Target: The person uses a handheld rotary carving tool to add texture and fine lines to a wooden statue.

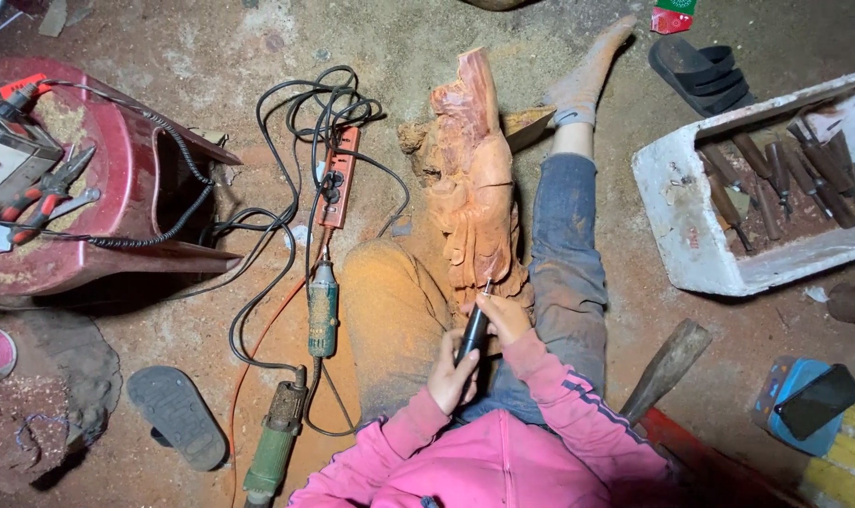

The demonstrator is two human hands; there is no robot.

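Note:
I sit on a dusty floor with a reddish carved wooden figure (474,179) lying between my legs. My left hand (451,376) is wrapped around the black body of a rotary carving tool (474,329). Its tip touches the lower part of the carving. My right hand (507,315) pinches the tool near its front end and rests against the wood. Both sleeves are pink.
A white foam box (691,230) of chisels lies at right, a wooden mallet (667,367) by my right leg. Two green power tools (322,306) (275,442), an orange power strip (338,179) and tangled cables lie at left beside an overturned red chair (117,188). Sandals (175,414) (705,71) and a phone (818,400) lie about.

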